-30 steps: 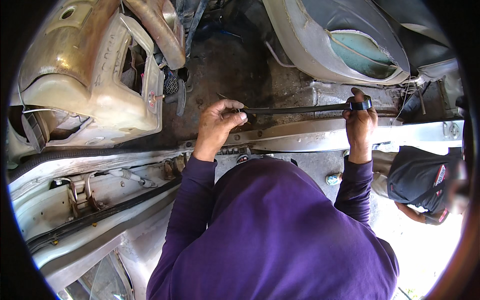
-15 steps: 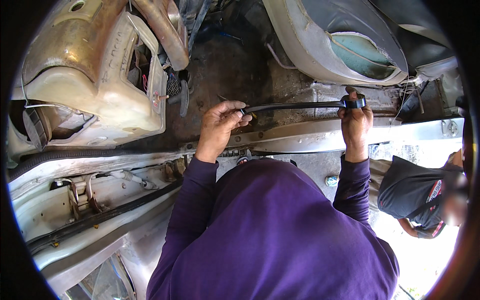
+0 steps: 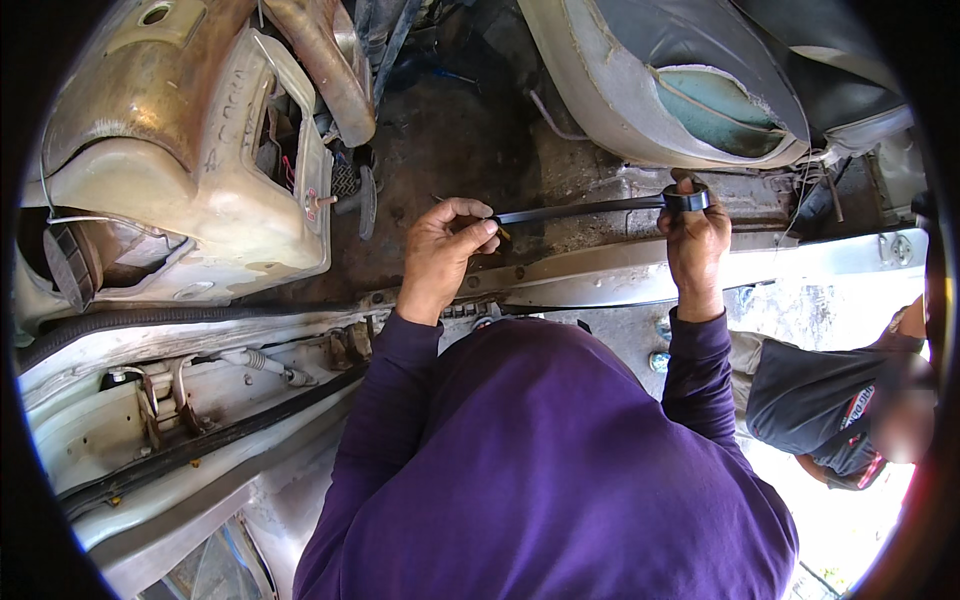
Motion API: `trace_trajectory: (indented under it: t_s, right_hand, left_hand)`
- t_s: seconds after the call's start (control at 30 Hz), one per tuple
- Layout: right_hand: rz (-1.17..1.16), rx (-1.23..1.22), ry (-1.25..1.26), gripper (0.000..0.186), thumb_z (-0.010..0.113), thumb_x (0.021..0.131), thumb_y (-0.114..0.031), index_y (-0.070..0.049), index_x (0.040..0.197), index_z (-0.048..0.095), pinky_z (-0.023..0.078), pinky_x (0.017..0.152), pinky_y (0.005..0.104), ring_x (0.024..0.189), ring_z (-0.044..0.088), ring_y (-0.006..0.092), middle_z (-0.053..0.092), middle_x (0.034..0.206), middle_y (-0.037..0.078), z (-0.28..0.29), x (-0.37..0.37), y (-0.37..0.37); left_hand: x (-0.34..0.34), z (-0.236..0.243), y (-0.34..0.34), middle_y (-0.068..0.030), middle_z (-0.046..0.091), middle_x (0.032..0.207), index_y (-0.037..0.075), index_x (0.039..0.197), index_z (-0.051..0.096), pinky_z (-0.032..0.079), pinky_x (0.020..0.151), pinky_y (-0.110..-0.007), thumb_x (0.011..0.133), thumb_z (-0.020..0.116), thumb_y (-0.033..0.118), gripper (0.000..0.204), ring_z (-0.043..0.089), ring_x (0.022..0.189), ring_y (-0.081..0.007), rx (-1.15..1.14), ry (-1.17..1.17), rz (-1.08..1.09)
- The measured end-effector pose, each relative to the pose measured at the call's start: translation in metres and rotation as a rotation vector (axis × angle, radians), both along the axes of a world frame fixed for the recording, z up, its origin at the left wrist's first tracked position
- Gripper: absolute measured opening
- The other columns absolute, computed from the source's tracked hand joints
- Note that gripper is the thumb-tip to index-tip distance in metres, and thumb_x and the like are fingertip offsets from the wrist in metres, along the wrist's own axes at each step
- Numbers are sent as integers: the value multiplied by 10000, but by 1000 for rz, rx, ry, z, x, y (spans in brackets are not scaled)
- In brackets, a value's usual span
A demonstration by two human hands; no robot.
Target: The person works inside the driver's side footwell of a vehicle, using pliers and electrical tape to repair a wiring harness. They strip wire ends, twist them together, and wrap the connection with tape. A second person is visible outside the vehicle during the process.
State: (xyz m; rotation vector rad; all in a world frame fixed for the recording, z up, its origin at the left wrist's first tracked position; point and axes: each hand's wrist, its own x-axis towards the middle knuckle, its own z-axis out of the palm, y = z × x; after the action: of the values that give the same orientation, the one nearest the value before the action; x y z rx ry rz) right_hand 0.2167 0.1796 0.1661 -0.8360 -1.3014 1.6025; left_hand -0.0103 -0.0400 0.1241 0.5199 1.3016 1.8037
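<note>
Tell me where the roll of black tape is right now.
In the head view, the roll of black tape sits right of centre, gripped in the right hand above the pale door sill. Its strip stretches left to the left hand.

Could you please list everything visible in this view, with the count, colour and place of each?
Tape roll: one, black, in the right hand, upper right.
Tape strip: one, black, stretched between the two hands.
Car floor: one, rusty brown, top centre.
Car seat: one, grey with a teal patch, top right.
Dashboard shell: one, beige, upper left.
Door sill: one, white, right of centre.
Weather seal: one, black, lower left.
Other person: one, dark shirt, right edge.
Left hand: pinching the strip's end.
Right hand: gripping the roll.
</note>
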Motion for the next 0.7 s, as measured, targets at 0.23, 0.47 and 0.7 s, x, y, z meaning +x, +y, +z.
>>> trace_trajectory:
  t_s: [0.23,0.47,0.7]
  right_hand:
    - [-22,-61,43,310,714,977,-222,26,1157,667,439,553,237,611,539,112,619,816,30,4,-11,-11]
    - [-6,-57,1,286,723,972,-237,18,1090,664,435,545,243,604,540,115,607,803,29,7,-22,-20]
    - [9,-55,12,324,735,967,-282,7,1091,658,434,542,240,592,558,120,606,801,34,9,-31,-27]
  left_hand:
    - [3,0,2,-77,714,931,-2,1095,693,598,759,-303,908,730,-4,191,711,812,-171,63,-73,45]
    - [1,1,3,-99,708,1001,-20,1146,676,608,809,-323,921,713,1,229,720,881,-186,-19,81,-24]
    - [1,-2,4,-113,708,1014,-12,1151,675,611,825,-329,915,718,1,240,722,884,-192,23,-7,20]
